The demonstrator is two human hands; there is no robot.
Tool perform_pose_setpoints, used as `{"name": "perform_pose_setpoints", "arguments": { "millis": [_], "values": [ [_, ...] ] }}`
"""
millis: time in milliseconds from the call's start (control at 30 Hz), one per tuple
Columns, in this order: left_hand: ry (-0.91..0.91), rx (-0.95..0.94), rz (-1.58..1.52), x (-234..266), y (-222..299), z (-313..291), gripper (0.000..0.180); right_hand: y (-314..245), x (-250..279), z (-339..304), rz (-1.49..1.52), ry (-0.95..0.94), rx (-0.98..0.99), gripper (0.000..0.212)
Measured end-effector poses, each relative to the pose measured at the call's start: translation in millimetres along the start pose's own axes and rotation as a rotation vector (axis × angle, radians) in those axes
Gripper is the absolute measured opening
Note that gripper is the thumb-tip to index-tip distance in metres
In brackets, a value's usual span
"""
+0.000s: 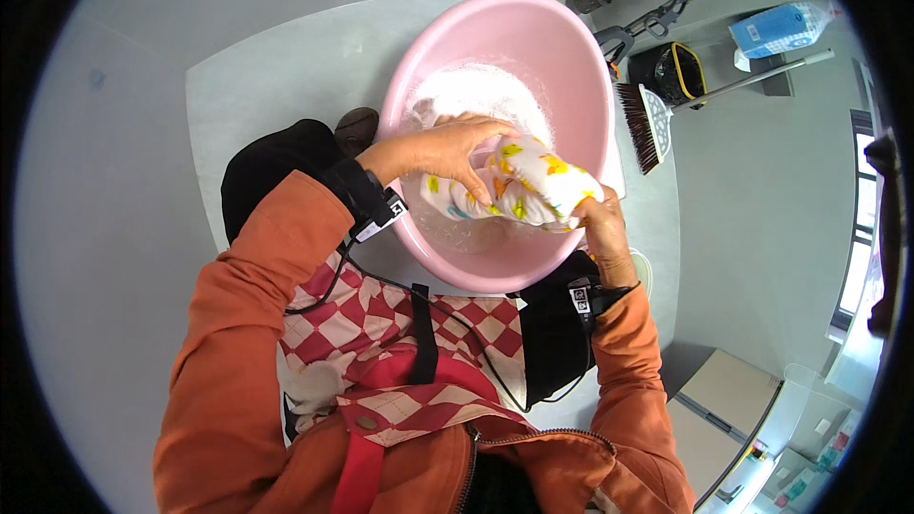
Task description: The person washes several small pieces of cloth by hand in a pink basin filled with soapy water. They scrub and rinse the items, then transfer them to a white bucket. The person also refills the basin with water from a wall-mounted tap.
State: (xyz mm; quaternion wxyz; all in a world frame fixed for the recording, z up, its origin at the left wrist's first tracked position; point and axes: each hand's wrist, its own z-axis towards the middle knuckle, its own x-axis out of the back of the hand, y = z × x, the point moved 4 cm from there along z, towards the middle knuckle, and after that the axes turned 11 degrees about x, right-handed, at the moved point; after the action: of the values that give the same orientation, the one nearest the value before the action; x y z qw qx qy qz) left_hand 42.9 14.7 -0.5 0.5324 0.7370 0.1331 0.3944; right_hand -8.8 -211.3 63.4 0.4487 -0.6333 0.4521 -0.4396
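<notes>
A wet white cloth [538, 181] with a yellow, orange and green print is bunched up over a large pink basin [583, 86]. My right hand [605, 221] grips the cloth's right end close to the basin's near right rim. From the left, my left hand [446, 149] curls round the bundle's left part, thumb on the near side and fingers on the far side. Part of the cloth hangs below the left thumb toward the water. White suds [486, 90] float in the basin behind my left hand.
On the floor to the right lie a broom head with dark bristles [643, 128] and a black bin with a yellow rim [674, 73]. A blue-and-white package [779, 30] is by the wall. A dark shoe [356, 130] touches the basin's left side. A beige cabinet [728, 390] stands at the lower right.
</notes>
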Motion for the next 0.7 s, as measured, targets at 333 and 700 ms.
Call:
{"name": "perform_pose_setpoints", "arguments": {
  "millis": [333, 700],
  "values": [
    [-0.047, -0.056, -0.481, -2.4, 15.6, 20.2, 0.09, -40.0, -16.5, -22.8, 0.137, -0.095, 0.161, 0.025],
    [0.001, 0.094, -0.617, -27.7, -4.5, 23.9, 0.025, 25.2, -11.8, -13.6, -0.425, -0.515, 0.06, 0.058]
  ]
}}
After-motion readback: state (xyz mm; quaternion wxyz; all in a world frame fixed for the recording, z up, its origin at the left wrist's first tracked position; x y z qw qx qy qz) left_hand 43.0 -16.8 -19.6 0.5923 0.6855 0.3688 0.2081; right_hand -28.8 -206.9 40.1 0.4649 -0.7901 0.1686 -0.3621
